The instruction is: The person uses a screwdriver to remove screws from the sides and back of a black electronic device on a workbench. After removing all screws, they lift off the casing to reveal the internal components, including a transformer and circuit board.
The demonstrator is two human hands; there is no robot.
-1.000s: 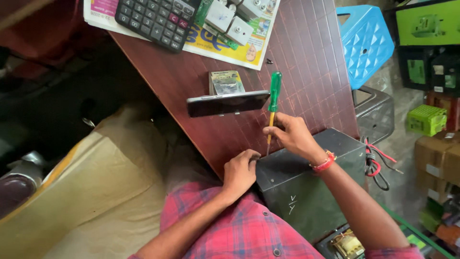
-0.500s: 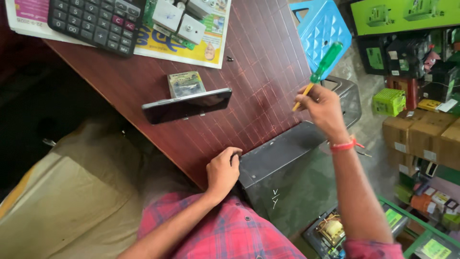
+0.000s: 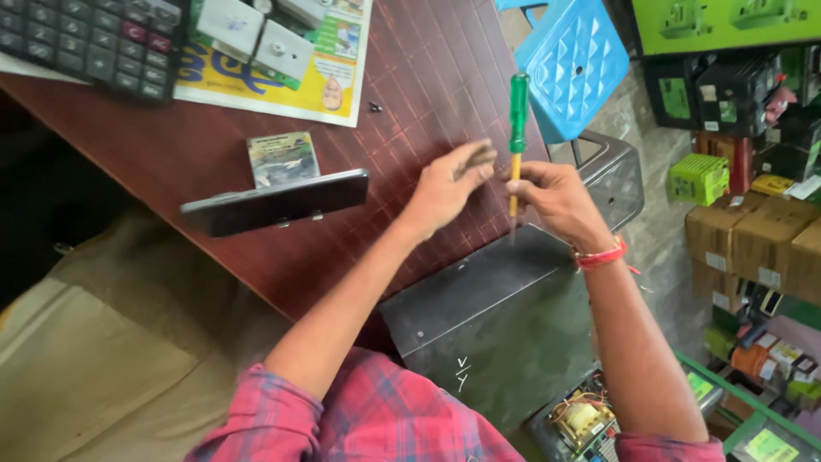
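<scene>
Two hands: right hand [image 3: 556, 195] pinching one green screwdriver [image 3: 517, 128]; left hand [image 3: 446, 184] fingers loosely spread beside it, above one metal box [image 3: 496, 325].

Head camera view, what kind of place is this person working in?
Probably a small electrical repair shop. The right hand holds a green-handled screwdriver over a dark metal casing, an opened unit with a wound coil sits below, and boxed goods are stacked alongside.

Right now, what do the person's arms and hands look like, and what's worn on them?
Both hands, left hand and right hand, are bare with no gloves. Short red-and-blue plaid sleeves end above the elbows, forearms uncovered. A red band circles the right wrist.
</scene>
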